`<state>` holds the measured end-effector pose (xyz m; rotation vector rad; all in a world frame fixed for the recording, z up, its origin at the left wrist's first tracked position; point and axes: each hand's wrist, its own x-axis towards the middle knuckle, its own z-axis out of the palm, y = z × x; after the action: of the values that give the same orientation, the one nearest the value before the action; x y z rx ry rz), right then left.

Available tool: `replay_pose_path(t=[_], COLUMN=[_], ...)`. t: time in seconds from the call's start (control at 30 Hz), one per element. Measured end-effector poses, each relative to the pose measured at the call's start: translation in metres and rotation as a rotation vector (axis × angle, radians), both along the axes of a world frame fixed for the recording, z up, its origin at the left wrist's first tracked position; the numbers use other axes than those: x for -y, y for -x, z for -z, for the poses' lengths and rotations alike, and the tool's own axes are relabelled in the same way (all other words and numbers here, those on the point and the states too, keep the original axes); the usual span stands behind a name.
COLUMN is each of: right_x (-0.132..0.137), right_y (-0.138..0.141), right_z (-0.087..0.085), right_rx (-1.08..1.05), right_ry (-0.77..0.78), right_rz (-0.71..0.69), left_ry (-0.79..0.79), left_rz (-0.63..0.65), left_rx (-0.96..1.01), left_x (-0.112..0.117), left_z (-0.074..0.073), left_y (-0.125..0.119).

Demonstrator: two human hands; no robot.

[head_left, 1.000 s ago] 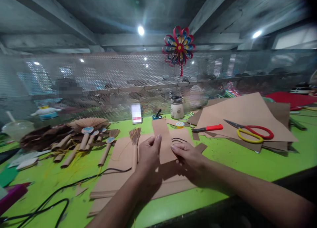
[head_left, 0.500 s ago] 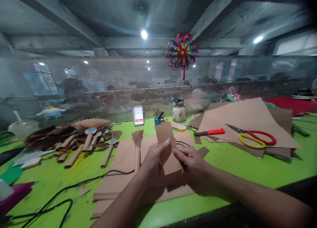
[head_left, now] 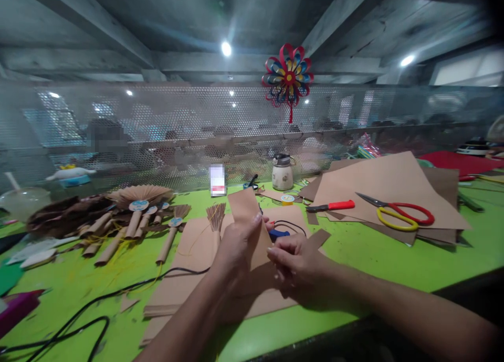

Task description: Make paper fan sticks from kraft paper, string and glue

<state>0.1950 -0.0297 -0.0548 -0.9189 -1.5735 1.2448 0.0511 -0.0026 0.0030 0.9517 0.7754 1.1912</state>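
My left hand [head_left: 238, 244] grips a rectangular piece of brown paper [head_left: 242, 204], thumb on its front face. The piece stands tilted above the stack of brown paper sheets [head_left: 177, 296]. At its lower right edge, the curled fingers of my right hand [head_left: 299, 262] pinch the paper. Behind the hands a blue-handled tool [head_left: 280, 232] shows in part, its other end hidden. Left of my left hand lies a rolled paper handle with a fringed top [head_left: 216, 223].
Several pleated paper fans [head_left: 137, 204] lie at the left, near a black cable [head_left: 118, 287]. Scissors [head_left: 397, 215] and a red-handled knife [head_left: 334, 206] lie at the right by large brown sheets [head_left: 374, 178]. A phone [head_left: 217, 179] and a bottle [head_left: 282, 173] stand at the back.
The brown paper has turned and shifted left, so its face is seen more edge-on. My right hand has moved slightly left along its edge, and the blue-handled tool has come into sight.
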Motion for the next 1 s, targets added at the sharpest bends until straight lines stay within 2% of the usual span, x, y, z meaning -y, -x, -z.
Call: replay_pose_path(t=[0.2,0.3,0.47,0.6,0.67,0.83,1.0], right_x=[0.001,0.002,0.003,0.000,-0.002,-0.006,-0.008], right_y=[0.000,-0.001,-0.003,-0.005,-0.005,-0.004,-0.008], right_z=[-0.006,-0.012,-0.018,-0.018,-0.016,-0.006,-0.005], right_rx=[0.068,0.097,0.044,0.011,-0.004,-0.008,0.149], right_ry=[-0.007,-0.027,0.037,0.002,0.016,0.111,0.021], right_rz=[0.009,0.010,-0.060,0.026,0.024,-0.065,-0.002], left_ry=[-0.075,-0.077,0.077,0.144,0.149,-0.021,-0.102], left_rz=[-0.035,-0.042,0.083,0.182,0.224,0.189,0.178], left_rx=[-0.072,-0.034,0.047,0.094,0.092,-0.063,-0.193], left_x=[-0.008,-0.010,-0.007,-0.004,-0.004,-0.003,-0.005], left_z=[0.007,0.008,-0.001,-0.004,-0.003,-0.001,-0.002], left_y=[0.000,0.002,0.005,0.006,0.005,0.007,0.008])
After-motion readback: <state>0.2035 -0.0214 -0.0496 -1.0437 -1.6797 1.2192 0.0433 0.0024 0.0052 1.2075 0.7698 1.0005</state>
